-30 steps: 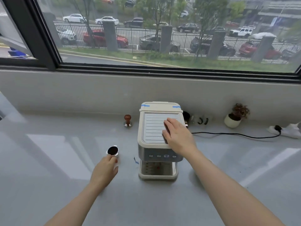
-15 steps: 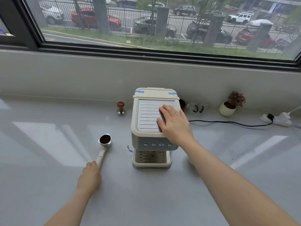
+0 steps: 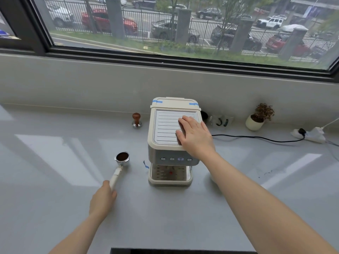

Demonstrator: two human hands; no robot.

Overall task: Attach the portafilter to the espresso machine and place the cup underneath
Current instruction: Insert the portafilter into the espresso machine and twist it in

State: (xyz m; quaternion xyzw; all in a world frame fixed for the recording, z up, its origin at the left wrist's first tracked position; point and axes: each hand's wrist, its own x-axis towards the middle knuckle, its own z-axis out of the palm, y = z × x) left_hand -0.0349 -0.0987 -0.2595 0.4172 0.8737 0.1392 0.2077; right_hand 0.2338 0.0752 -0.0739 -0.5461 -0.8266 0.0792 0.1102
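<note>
A cream espresso machine (image 3: 165, 129) stands in the middle of the grey counter, its drip tray (image 3: 170, 181) facing me. My right hand (image 3: 194, 136) lies flat on the machine's ribbed top, fingers spread. Left of the machine lies the portafilter (image 3: 122, 158), its basket full of dark coffee grounds and its white handle pointing toward me. My left hand (image 3: 102, 199) is closed around the near end of that handle. A glass cup (image 3: 219, 121) with dark markings stands behind the machine on the right.
A wooden-knobbed tamper (image 3: 136, 120) stands left of the machine near the wall. A small potted plant (image 3: 256, 120), a black cable (image 3: 256, 138) and a white power strip (image 3: 311, 135) lie to the right. The wall and window run along the back.
My left hand slid back from the portafilter's basket to the end of its handle. The view dropped and moved closer. My right hand stayed on the machine's top.
</note>
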